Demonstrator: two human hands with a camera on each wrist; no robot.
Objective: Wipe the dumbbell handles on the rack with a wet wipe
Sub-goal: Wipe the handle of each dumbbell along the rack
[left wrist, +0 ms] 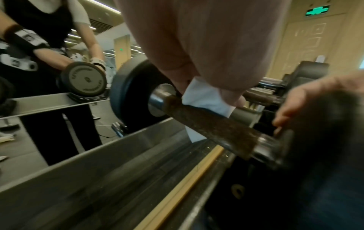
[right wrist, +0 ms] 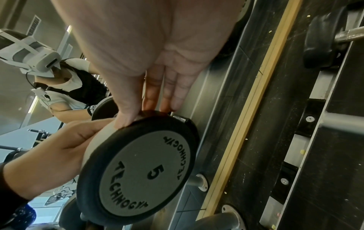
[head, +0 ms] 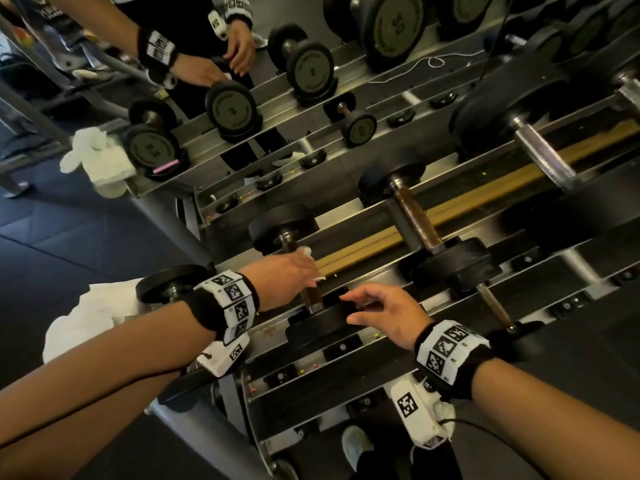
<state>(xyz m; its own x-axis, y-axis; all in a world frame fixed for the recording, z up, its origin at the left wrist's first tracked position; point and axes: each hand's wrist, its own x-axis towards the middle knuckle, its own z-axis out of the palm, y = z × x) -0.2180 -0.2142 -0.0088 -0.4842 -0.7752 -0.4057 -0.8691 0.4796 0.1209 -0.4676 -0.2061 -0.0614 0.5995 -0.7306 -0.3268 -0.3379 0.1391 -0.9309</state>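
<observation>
Head view: the left hand (head: 280, 278) is wrapped around the brown handle (head: 313, 297) of a small dumbbell (head: 322, 322) on the rack (head: 388, 237), with a white wipe (head: 306, 252) showing past its fingers. The right hand (head: 388, 315) rests on the dumbbell's near weight, fingers spread and relaxed. A wad of white tissue (head: 90, 318) lies at the rack's left end.

Left wrist view: the fingers (left wrist: 232, 96) pinch the wipe (left wrist: 204, 99) against the handle (left wrist: 212, 127), close to the far weight (left wrist: 130, 96).

Right wrist view: straight fingers (right wrist: 155, 87) touch the rim of the weight marked 5 (right wrist: 141, 171); nothing is gripped. The left hand (right wrist: 57, 149) lies just beside that weight.
</observation>
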